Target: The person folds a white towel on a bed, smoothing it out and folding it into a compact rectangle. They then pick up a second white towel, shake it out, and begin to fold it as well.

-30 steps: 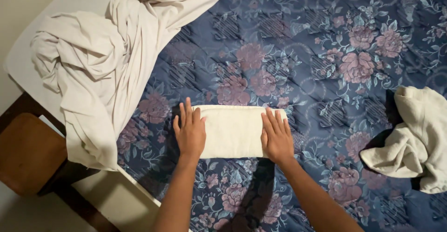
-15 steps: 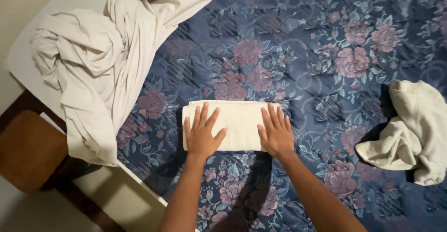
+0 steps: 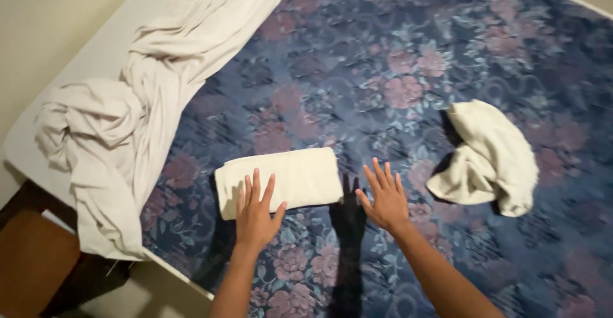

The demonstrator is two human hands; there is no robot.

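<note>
A cream towel [image 3: 281,179], folded into a neat rectangle, lies on the blue floral bedspread [image 3: 357,82]. My left hand [image 3: 257,212] is flat and spread, its fingertips resting on the towel's near edge. To the right of the folded towel, my right hand [image 3: 384,195] hovers with fingers apart, off the towel and holding nothing. A second cream towel [image 3: 488,158] lies crumpled further right, a short way beyond my right hand.
A bunched white sheet [image 3: 134,113] trails along the bed's left side and hangs over the corner. The bare mattress edge [image 3: 96,56] shows beside it. A brown wooden stool [image 3: 35,270] stands on the floor at the lower left.
My right hand has lifted off the folded towel and moved right, toward the crumpled towel. The left hand slid back to the towel's near edge. The view shifted right.
</note>
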